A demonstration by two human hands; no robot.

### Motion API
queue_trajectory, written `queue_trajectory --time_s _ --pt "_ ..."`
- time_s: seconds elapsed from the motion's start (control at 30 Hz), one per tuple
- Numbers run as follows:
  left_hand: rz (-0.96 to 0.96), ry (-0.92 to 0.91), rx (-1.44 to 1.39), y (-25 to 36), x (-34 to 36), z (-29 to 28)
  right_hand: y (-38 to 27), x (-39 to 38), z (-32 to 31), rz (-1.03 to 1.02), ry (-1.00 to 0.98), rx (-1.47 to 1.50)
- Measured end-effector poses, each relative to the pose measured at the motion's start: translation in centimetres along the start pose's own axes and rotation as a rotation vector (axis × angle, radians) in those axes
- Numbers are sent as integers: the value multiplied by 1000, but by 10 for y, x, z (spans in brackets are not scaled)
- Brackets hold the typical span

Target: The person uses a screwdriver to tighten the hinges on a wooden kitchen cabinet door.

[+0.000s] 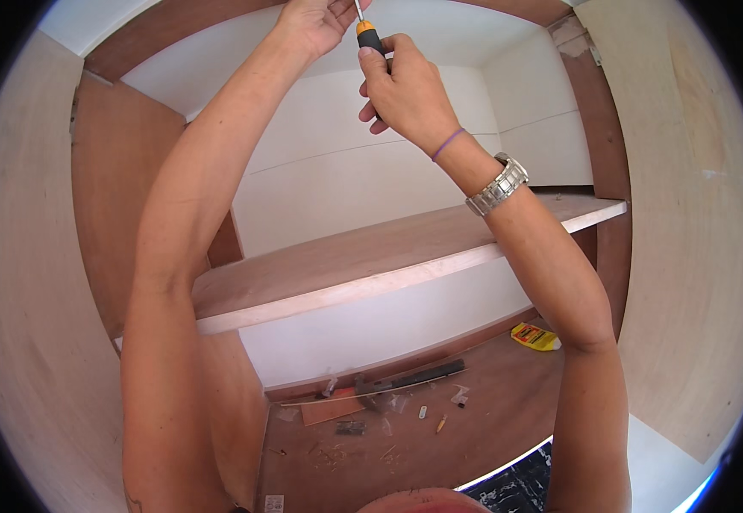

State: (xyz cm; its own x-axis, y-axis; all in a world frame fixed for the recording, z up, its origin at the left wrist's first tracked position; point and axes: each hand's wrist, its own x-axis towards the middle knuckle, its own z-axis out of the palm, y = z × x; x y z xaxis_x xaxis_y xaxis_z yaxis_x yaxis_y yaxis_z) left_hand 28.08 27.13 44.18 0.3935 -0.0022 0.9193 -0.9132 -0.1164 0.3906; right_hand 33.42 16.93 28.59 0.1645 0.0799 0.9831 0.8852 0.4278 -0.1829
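My right hand (410,90) is wrapped round the black and orange handle of a screwdriver (370,38), its metal shaft pointing up past the top edge. Beside that shaft, my left hand (320,24) is raised with its fingers curled. The upper picture edge cuts off part of the left hand, so what its fingertips hold cannot be made out. The screwdriver's tip is also out of view. Both hands are high in a wooden cabinet, near the reddish-brown upper frame (175,32).
A middle shelf (346,261) crosses beneath my arms. On the lower board (491,402) lie a claw hammer (418,376), a yellow packet or bottle (535,337), wood shavings (330,457) and small parts. Pale door panels stand left (25,256) and right (687,222).
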Motion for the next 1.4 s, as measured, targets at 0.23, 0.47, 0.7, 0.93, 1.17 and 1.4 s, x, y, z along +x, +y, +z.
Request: queue_trajectory --time_s 0.23,0.47,0.7,0.93,1.17,1.4 --pt "15 -2 4 0 -3 1 -4 -1 -3 30 -25 -1" --pt "28 -4 7 3 0 -1 -6 0 0 7 -12 4" --pt "42 13 19 3 1 0 -10 -1 -2 14 7 -8" --pt "56 -17 9 0 9 -1 -9 1 -5 -24 45 -13" --pt "59 -26 -23 -2 11 -5 5 10 3 -102 156 -43" --pt "77 -57 23 1 19 -15 0 8 3 -16 97 173"
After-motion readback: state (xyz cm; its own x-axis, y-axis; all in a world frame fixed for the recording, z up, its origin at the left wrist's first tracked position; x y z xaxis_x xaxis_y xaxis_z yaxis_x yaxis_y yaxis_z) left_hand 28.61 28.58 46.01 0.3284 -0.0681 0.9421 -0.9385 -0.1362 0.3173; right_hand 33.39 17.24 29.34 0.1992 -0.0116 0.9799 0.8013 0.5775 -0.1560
